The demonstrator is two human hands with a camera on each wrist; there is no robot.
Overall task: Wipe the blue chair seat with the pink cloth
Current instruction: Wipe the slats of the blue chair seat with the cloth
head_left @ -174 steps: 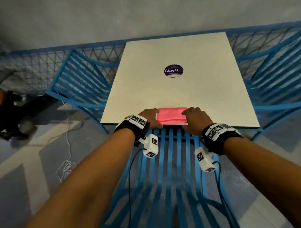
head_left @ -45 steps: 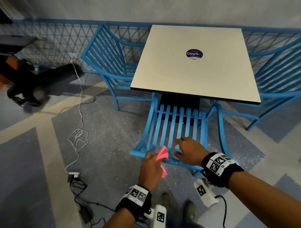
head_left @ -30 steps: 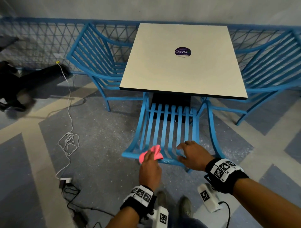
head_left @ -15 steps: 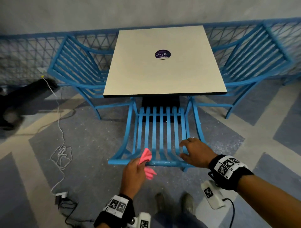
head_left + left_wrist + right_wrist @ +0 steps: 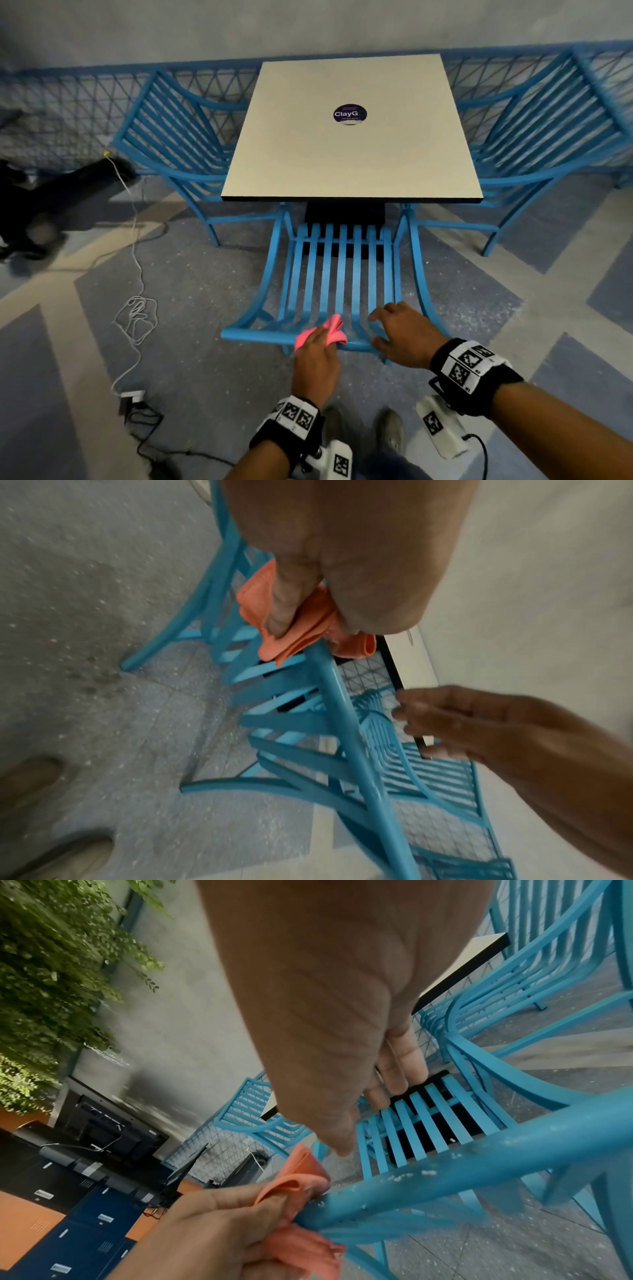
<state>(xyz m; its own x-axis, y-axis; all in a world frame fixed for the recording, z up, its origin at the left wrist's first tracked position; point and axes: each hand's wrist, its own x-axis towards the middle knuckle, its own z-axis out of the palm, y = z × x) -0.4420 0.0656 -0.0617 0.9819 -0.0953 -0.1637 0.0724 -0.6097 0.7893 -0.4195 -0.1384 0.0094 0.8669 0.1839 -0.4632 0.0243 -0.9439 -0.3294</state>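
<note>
**Count of things around the surface**

Three blue chairs (image 5: 342, 274) are standing around one square surface (image 5: 349, 154) bearing one round sticker (image 5: 350, 114). One pink cloth (image 5: 330, 330) is showing, with two hands (image 5: 404, 337) and two shoes (image 5: 390, 430).

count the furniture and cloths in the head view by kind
chairs: 3, one near, one left, one right
table: 1
cloth: 1, gripped by the left hand
total: 5

Bare forearms, black wristbands (image 5: 474, 375) bearing black-and-white square markers, white cabled camera pods (image 5: 442, 431) beneath, grey shoes (image 5: 390, 430).
</note>
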